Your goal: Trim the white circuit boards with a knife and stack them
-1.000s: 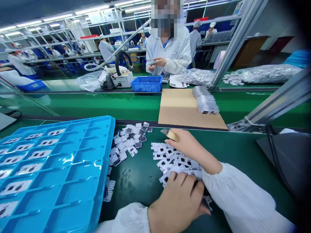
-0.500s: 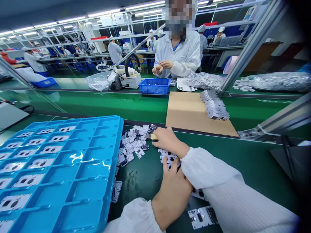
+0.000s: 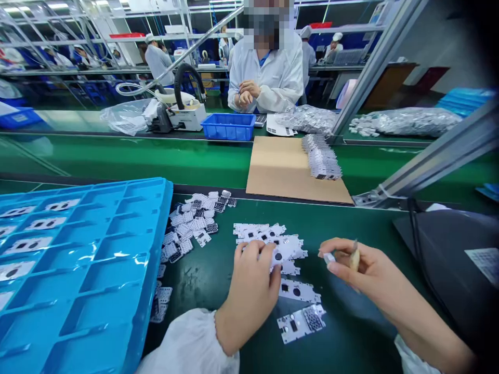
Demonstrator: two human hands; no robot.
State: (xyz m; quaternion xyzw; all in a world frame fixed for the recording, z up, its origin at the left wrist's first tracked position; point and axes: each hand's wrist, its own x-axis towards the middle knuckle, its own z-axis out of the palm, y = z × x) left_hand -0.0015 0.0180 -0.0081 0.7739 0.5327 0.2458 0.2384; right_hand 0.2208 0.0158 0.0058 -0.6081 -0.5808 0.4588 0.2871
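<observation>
My left hand (image 3: 251,291) is over a loose pile of white circuit boards (image 3: 290,244), its fingers curled onto the edge of the top one; the fingertips are partly hidden. Off to the right, my right hand (image 3: 356,265) is raised above the bench. Between its thumb and index finger it pinches a small white piece (image 3: 329,257). A small tool with a yellowish handle (image 3: 354,258) and a thin metal tip also sits in that hand. Nearer to me lie a single circuit board (image 3: 298,292) and another with a black dotted patch (image 3: 301,323).
A blue compartment tray (image 3: 93,259), with boards in some pockets, stands at left. Beside it lies a heap of small white and black pieces (image 3: 191,221). Beyond are a cardboard sheet (image 3: 273,171) with a row of boards (image 3: 322,158), a blue bin (image 3: 228,127) and a co-worker (image 3: 268,72).
My right hand has moved from near the small-piece heap to the right and toward me, now with a small white piece. The view has shifted right; my left hand stays at the boards.
</observation>
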